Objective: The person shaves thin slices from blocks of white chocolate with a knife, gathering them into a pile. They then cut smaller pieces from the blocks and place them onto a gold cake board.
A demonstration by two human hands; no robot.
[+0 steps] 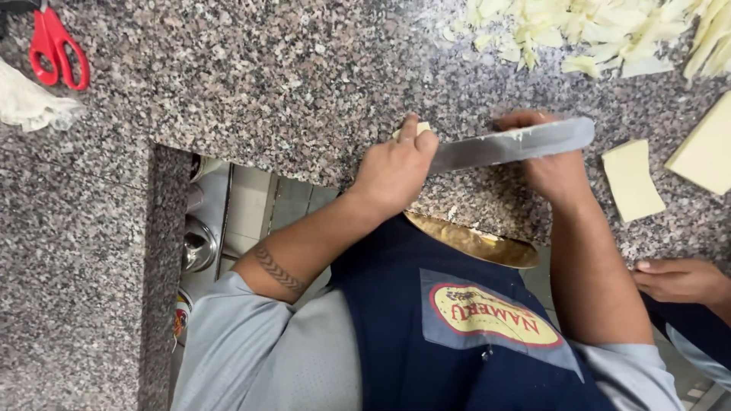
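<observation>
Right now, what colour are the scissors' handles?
Red, on the scissors at the granite counter's far corner; head view.

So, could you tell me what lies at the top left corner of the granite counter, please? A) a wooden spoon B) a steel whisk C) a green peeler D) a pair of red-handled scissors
D: a pair of red-handled scissors lies on the granite counter there, beside a white cloth, far from the hands.

Head view, steeply down, close

Red scissors lie beside white cloth.
</observation>
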